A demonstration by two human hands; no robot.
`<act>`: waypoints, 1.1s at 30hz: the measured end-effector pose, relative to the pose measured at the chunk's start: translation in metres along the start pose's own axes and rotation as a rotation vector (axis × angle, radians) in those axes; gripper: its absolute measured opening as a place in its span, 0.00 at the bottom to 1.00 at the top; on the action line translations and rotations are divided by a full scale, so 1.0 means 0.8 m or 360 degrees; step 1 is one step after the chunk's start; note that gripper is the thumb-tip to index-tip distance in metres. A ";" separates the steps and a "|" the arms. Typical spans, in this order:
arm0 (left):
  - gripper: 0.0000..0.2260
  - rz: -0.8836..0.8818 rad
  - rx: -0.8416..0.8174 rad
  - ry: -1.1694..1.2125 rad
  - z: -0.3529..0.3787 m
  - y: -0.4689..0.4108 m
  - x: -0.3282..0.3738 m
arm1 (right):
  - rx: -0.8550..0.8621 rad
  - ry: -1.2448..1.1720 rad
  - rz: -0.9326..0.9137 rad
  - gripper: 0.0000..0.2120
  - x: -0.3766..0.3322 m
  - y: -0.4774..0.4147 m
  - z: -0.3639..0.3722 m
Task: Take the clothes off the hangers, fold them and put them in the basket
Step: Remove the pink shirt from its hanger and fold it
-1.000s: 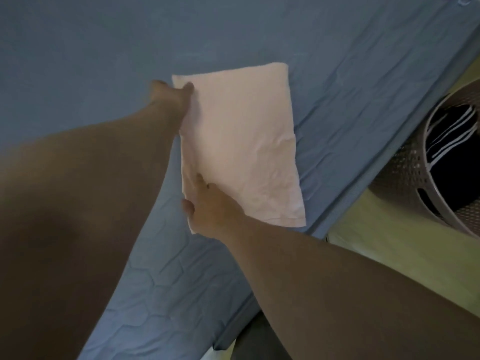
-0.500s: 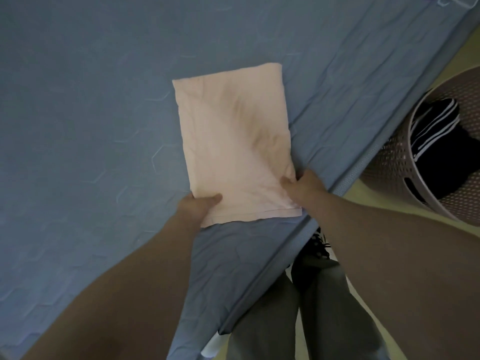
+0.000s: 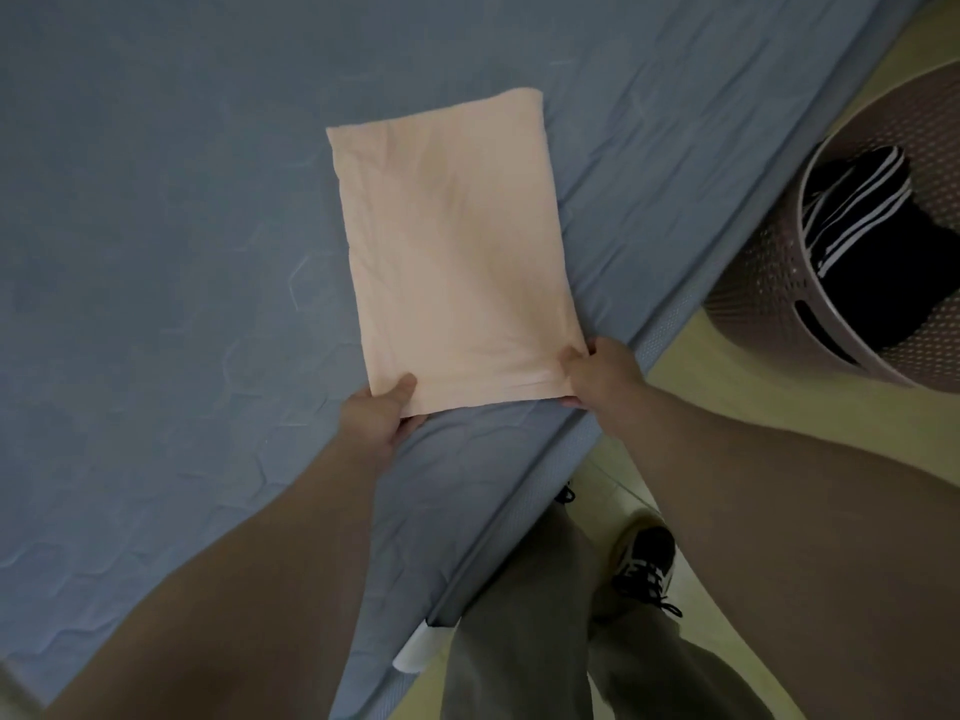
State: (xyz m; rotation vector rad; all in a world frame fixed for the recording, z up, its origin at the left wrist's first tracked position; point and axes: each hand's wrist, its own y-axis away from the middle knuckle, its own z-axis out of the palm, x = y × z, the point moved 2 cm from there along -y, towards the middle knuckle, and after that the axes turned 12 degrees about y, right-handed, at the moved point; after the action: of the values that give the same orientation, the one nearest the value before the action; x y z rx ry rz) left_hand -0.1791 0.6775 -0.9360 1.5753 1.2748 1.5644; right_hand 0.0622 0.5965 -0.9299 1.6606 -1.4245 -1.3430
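A big bed (image 3: 524,506) fills the left and middle of the frame. A creased blue sheet (image 3: 156,226) covers it. Its edge slants from upper right to the bottom. A pale yellow floor (image 3: 675,350) lies at the right. A small white tag (image 3: 415,652) sits at the bed's lower edge. The light is dim.

A pale peach garment (image 3: 452,252), folded into a flat rectangle, lies on the blue bed (image 3: 156,252). A perforated basket (image 3: 758,283) beside the bed holds dark white-striped clothing (image 3: 857,210).
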 end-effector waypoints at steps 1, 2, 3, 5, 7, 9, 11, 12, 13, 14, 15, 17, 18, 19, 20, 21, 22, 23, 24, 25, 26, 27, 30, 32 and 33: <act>0.08 0.0011 0.0002 -0.0015 -0.001 0.006 -0.006 | 0.0009 0.0009 -0.0014 0.16 0.004 0.007 -0.004; 0.06 0.0020 0.0022 -0.0054 -0.003 0.010 -0.012 | 0.0016 0.0033 -0.0014 0.17 0.012 0.012 -0.008; 0.06 0.0000 0.0029 -0.0097 -0.008 0.016 -0.020 | 0.0006 0.0062 0.0001 0.17 0.021 0.015 -0.011; 0.09 -0.0062 0.0028 -0.0217 -0.020 0.034 -0.037 | 0.0005 0.0137 0.0046 0.17 0.043 0.029 -0.017; 0.13 -0.0151 0.0040 -0.0394 -0.035 0.060 -0.056 | -0.0043 0.0167 0.0151 0.16 0.068 0.050 -0.022; 0.12 -0.0249 0.0025 -0.0546 -0.047 0.090 -0.072 | -0.0098 0.0228 0.0288 0.14 0.094 0.076 -0.027; 0.05 -0.0300 0.0035 -0.0629 -0.057 0.114 -0.080 | -0.0114 0.0221 0.0442 0.15 0.109 0.097 -0.032; 0.04 -0.0324 0.0044 -0.0677 -0.062 0.128 -0.080 | -0.0119 0.0200 0.0482 0.15 0.110 0.112 -0.037; 0.03 -0.0353 0.0045 -0.0730 -0.064 0.137 -0.075 | -0.0118 0.0177 0.0484 0.17 0.107 0.121 -0.039; 0.03 -0.0361 0.0048 -0.0733 -0.064 0.143 -0.067 | -0.0109 0.0164 0.0452 0.20 0.100 0.127 -0.042; 0.05 -0.0362 0.0057 -0.0730 -0.062 0.151 -0.053 | -0.0107 0.0129 0.0372 0.23 0.086 0.136 -0.047; 0.06 -0.0374 0.0031 -0.0746 -0.053 0.157 -0.025 | -0.0143 -0.0032 0.0194 0.27 0.053 0.151 -0.056; 0.05 -0.0360 0.0024 -0.0787 -0.045 0.156 -0.008 | -0.0161 -0.0125 0.0142 0.25 0.034 0.152 -0.060; 0.03 -0.0330 0.0019 -0.0828 -0.037 0.151 0.010 | -0.0166 -0.0209 0.0138 0.20 0.015 0.149 -0.065; 0.02 -0.0297 0.0010 -0.0856 -0.027 0.150 0.030 | -0.0173 -0.0264 0.0166 0.14 -0.004 0.145 -0.069; 0.05 -0.0259 -0.0015 -0.0864 -0.018 0.144 0.050 | -0.0193 -0.0310 0.0181 0.09 -0.023 0.138 -0.071; 0.07 -0.0222 -0.0021 -0.0852 -0.007 0.140 0.070 | -0.0226 -0.0365 0.0163 0.09 -0.042 0.133 -0.074; 0.08 -0.0200 -0.0040 -0.0796 0.007 0.133 0.088 | -0.0233 -0.0418 0.0136 0.10 -0.060 0.126 -0.077; 0.09 -0.0169 -0.0051 -0.0734 0.020 0.129 0.106 | -0.0221 -0.0473 0.0108 0.10 -0.078 0.119 -0.080; 0.10 -0.0126 -0.0068 -0.0657 0.033 0.122 0.121 | -0.0198 -0.0509 0.0079 0.10 -0.092 0.111 -0.082; 0.12 -0.0075 -0.0073 -0.0613 0.046 0.112 0.134 | -0.0200 -0.0539 0.0050 0.10 -0.105 0.101 -0.080; 0.13 -0.0025 -0.0075 -0.0581 0.058 0.099 0.144 | -0.0204 -0.0532 0.0023 0.09 -0.113 0.092 -0.079; 0.14 0.0063 -0.0091 -0.0525 0.093 0.059 0.158 | -0.0162 -0.0456 -0.0028 0.11 -0.128 0.053 -0.063; 0.09 0.0140 -0.0099 -0.0413 0.106 0.035 0.160 | -0.0053 -0.0369 -0.0086 0.12 -0.130 0.023 -0.050; 0.10 0.0200 -0.0060 -0.0383 0.109 0.019 0.157 | 0.0073 -0.0265 -0.0121 0.15 -0.128 0.006 -0.046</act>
State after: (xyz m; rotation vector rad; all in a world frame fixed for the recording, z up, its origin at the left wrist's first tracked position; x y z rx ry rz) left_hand -0.1095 0.8039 -0.8826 1.7876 1.0280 1.4125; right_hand 0.1016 0.6854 -0.8799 1.6804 -1.5092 -1.5329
